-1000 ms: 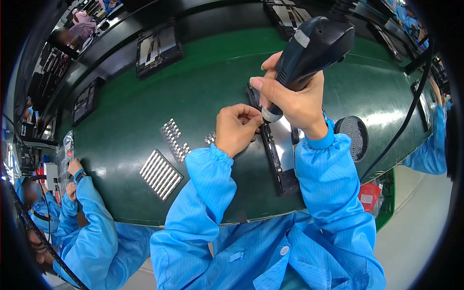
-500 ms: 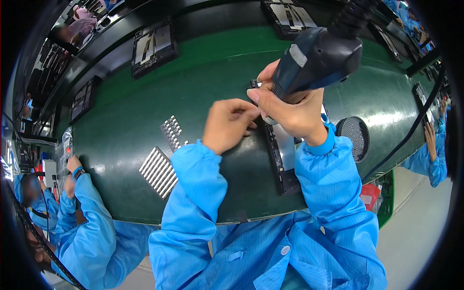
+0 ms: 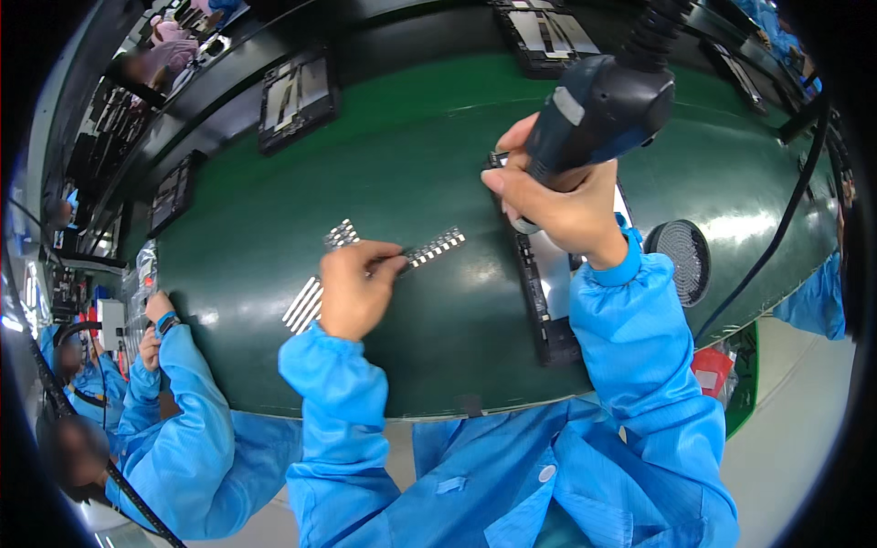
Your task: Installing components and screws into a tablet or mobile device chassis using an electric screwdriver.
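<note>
My left hand (image 3: 358, 288) is closed on one end of a narrow dark strip (image 3: 437, 247) with rows of small white squares along it. Behind that hand lies a similar piece with white squares (image 3: 343, 232), and beside it a striped white sheet (image 3: 304, 303), partly covered by my fingers. My right hand (image 3: 565, 208) wraps around a dark power screwdriver (image 3: 598, 114) that hangs from a black ribbed hose. Below it a flat black device frame with silvery panels (image 3: 545, 288) lies on the bench. My hand hides the tool's tip.
Right of the frame stands a round black dish (image 3: 678, 263) with a dotted grey inside. More device frames (image 3: 298, 96) rest along the far rail of the green bench (image 3: 429, 365). A co-worker's hands (image 3: 155, 329) are at the left edge. A black cable (image 3: 776, 237) curves down at right.
My left hand has moved left, away from the device frame, and now holds a strip with white squares. My right hand stays on the screwdriver over the frame. The view has shifted slightly.
</note>
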Demonstrator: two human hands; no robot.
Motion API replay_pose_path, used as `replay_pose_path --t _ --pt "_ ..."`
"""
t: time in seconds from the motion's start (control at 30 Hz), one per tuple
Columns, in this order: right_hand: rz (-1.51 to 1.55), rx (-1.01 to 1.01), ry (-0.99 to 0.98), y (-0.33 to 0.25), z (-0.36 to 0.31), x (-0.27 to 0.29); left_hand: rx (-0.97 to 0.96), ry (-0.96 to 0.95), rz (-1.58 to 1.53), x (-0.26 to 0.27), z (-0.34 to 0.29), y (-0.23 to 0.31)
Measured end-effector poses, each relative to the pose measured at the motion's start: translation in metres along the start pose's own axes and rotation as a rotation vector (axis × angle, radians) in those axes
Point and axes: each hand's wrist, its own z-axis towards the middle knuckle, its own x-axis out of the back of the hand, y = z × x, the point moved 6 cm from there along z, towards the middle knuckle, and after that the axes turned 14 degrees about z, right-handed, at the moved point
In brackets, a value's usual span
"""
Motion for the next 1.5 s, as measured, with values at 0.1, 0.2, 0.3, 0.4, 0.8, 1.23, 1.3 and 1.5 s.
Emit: replay_pose_path --t 0.1,0.2,0.3,0.4,0.8,1.23,1.3,1.5 --pt "0.022 -0.004 -0.008 -0.005 0.002 0.005 -0.001 0.025 0.208 -0.008 -0.004 0.025" --pt "0.015 0.063 0.025 -0.035 0.001 0.018 -0.048 0.035 0.272 -0.016 -0.004 0.028" --pt "-0.006 0.197 0.079 -0.079 -0.007 0.052 -0.058 0.001 0.228 -0.018 0.000 0.018" --pt "0.068 0.266 0.182 -0.108 -0.030 0.111 -0.016 -0.059 0.128 -0.020 0.001 0.013" --pt "-0.103 0.247 0.564 -0.097 -0.082 0.215 -0.085 -0.303 0.063 -0.046 0.021 0.040" --pt "-0.130 0.190 0.544 -0.086 -0.079 0.221 -0.138 -0.092 -0.250 -0.029 0.015 0.041" --pt "-0.142 0.195 0.541 -0.087 -0.079 0.222 -0.099 -0.071 -0.231 -0.029 0.009 0.049" --pt "-0.158 0.195 0.537 -0.088 -0.080 0.220 -0.084 -0.057 -0.142 -0.051 -0.004 0.067"
